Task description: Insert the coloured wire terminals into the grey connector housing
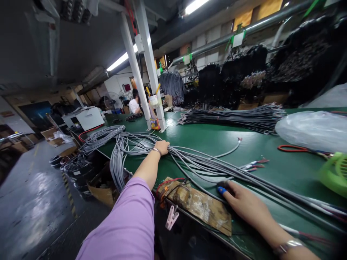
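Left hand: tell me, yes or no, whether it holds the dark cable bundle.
No, the left hand is closed on the gray cables, while the dark cable bundle lies farther back on the green table.

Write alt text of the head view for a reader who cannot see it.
A person's left hand grips a bundle of grey cables on a green table; the right hand, thumb tipped blue, is beside the bundle.

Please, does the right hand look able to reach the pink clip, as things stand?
Probably yes. The pink clip hangs in plain view by the edge of the table. The cardboard lies between, but looks low enough for the right hand to pass over.
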Action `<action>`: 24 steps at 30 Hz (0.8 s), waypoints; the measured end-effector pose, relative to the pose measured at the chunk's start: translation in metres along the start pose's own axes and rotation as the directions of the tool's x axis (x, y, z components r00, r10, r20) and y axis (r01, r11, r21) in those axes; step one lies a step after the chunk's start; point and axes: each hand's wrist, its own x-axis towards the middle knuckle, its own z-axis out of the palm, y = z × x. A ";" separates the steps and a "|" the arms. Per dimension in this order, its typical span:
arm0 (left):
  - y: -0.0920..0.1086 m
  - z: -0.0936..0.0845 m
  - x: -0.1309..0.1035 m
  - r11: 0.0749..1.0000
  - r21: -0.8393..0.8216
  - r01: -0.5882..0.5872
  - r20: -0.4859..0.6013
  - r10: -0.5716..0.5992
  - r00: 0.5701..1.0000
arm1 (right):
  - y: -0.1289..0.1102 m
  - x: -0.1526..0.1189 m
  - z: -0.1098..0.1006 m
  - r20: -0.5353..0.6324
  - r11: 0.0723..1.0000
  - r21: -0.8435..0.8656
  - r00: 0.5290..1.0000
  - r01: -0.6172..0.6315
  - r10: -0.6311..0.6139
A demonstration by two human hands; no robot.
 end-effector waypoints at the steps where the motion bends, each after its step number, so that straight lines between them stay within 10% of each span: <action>1: -0.001 0.001 -0.003 1.000 -0.009 0.003 -0.004 -0.003 1.000 | -0.002 -0.001 -0.001 0.033 1.000 -0.014 0.999 -0.006 0.006; 24: -0.006 -0.001 -0.006 0.997 -0.009 -0.081 -0.090 0.079 0.993 | -0.016 -0.007 -0.013 0.144 0.992 -0.113 0.987 -0.057 0.073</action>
